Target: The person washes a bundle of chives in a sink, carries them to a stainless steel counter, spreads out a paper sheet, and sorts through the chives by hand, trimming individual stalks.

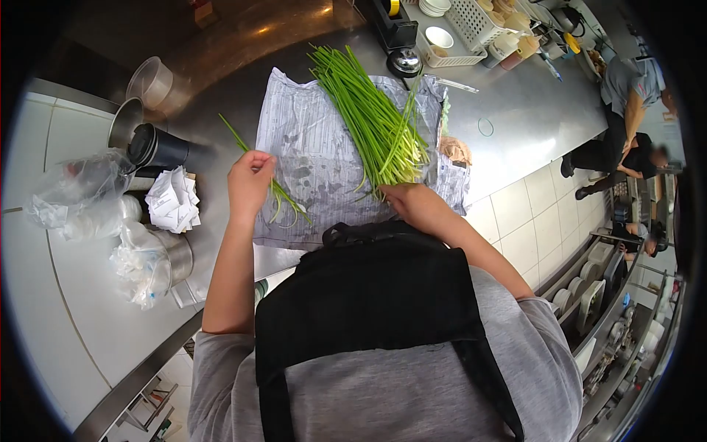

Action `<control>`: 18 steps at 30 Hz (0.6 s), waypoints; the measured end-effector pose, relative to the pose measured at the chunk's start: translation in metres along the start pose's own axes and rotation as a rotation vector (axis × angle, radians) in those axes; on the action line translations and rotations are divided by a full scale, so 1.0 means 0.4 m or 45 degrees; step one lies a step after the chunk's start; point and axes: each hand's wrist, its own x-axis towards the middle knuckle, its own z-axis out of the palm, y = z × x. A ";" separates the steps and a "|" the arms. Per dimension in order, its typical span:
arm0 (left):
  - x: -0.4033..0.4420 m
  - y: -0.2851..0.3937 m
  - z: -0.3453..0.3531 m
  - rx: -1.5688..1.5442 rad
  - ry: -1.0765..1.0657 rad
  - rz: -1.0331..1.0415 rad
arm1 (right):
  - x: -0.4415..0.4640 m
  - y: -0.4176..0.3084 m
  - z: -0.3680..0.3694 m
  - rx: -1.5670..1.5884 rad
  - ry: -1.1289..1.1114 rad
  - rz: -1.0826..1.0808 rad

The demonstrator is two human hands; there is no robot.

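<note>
While the left grip (250, 179) pinches loose stalks (234, 132) and the right grip (418, 204), its closure unclear, touches the bundle (361, 110) on damp paper (291, 125), a hard tug could tear that paper.

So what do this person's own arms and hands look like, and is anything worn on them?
The left hand and right hand are bare: no gloves, watch or bracelet shows. The forearms are uncovered too, below short, plain grey sleeves. Over the grey top is what looks like a black apron with black straps.
</note>
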 end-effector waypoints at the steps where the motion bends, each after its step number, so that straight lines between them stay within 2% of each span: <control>1: 0.000 -0.021 -0.009 0.210 0.088 0.024 | -0.003 0.001 -0.002 0.026 0.071 -0.060; 4: 0.001 -0.082 -0.011 0.339 0.120 -0.006 | -0.004 0.005 -0.014 0.042 0.157 -0.136; 6: -0.017 -0.047 -0.007 0.293 0.144 -0.076 | -0.005 0.019 -0.017 0.030 0.174 -0.144; 8: -0.028 -0.027 0.003 0.248 0.166 -0.141 | -0.002 0.043 -0.006 0.127 0.261 0.008; 9: -0.029 -0.023 0.007 0.362 0.255 0.061 | 0.002 0.046 -0.006 0.127 0.266 0.012; 10: -0.030 -0.018 0.011 0.475 0.342 0.265 | 0.009 0.045 -0.004 0.286 0.283 0.187; 11: -0.031 -0.002 0.026 0.476 0.336 0.268 | 0.016 0.042 0.000 0.445 0.297 0.363; 12: -0.034 0.026 0.053 0.360 0.247 0.381 | 0.027 0.032 -0.002 0.683 0.276 0.521; 13: -0.038 0.051 0.086 0.241 0.159 0.491 | 0.038 0.026 -0.006 0.683 0.278 0.522; 15: -0.052 0.081 0.173 0.042 -0.176 0.424 | 0.059 0.017 -0.015 0.913 0.258 0.648; 17: -0.055 0.106 0.262 -0.070 -0.413 0.393 | 0.082 0.019 -0.015 0.902 0.252 0.645; 18: -0.052 0.114 0.301 -0.074 -0.410 0.397 | 0.090 0.021 -0.011 0.896 0.246 0.649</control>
